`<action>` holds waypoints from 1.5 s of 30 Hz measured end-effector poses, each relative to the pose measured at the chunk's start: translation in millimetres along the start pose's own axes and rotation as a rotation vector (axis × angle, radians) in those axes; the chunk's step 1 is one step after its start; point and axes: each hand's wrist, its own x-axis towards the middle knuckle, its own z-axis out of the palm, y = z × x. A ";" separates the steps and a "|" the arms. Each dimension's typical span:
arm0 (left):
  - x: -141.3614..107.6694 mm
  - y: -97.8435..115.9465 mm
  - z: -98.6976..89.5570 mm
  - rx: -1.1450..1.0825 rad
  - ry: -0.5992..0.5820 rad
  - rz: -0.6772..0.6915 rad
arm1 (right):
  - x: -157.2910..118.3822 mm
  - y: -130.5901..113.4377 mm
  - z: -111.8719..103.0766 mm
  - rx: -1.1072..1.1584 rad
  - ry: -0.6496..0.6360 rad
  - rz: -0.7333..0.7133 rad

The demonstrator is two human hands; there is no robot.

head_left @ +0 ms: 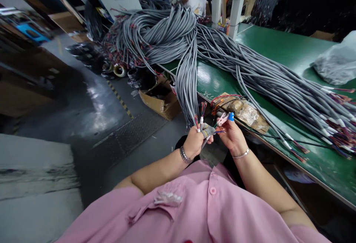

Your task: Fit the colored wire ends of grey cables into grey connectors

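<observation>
Bench (258,43): big green thing, sweeping from 12 round to 4 o'clock of the hands.
Pile (167,32): tons of grey cables at 11 o'clock, with more stretched along the bench toward 3. As a lump I'd bet it's heavy and springy.
Hank (186,83): hangs off the bench edge, coming down to the left hand from about 11.
Box (172,110): open cardboard, on the floor at 10.
Left hand (194,141): fingers curled and pressed together around the cable stuff, grey knit cover (208,130) on the finger side.
Right hand (233,136): at 3 o'clock of the left, just beside it. Thumb and fingertip look to be pinching the pink tool; can't tell what the tucked fingers do.
Cable (201,125): sticks up out of the left fist, end toward 12. Probably light on its own, bendy but stubborn, smooth jacket. I'd grab the grey part just below the white band (201,118).
Wires (204,107): thin coloured strands fanned out past the band. Soft, easy to kink, so don't pull on these imo.
Pink tool (222,119): near other wire ends, too small to make out.
Blue cap (231,116): on a right fingertip.
</observation>
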 end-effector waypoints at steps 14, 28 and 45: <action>-12.6 -3.2 -6.3 -0.036 0.029 0.106 | -8.2 -2.3 -7.0 -0.008 -0.098 0.109; -6.9 -7.0 4.9 0.014 0.135 0.202 | -1.1 2.2 -12.6 -0.114 -0.026 -0.018; -4.8 -10.9 2.1 0.085 0.099 0.149 | 1.9 3.2 -8.3 0.014 -0.023 0.030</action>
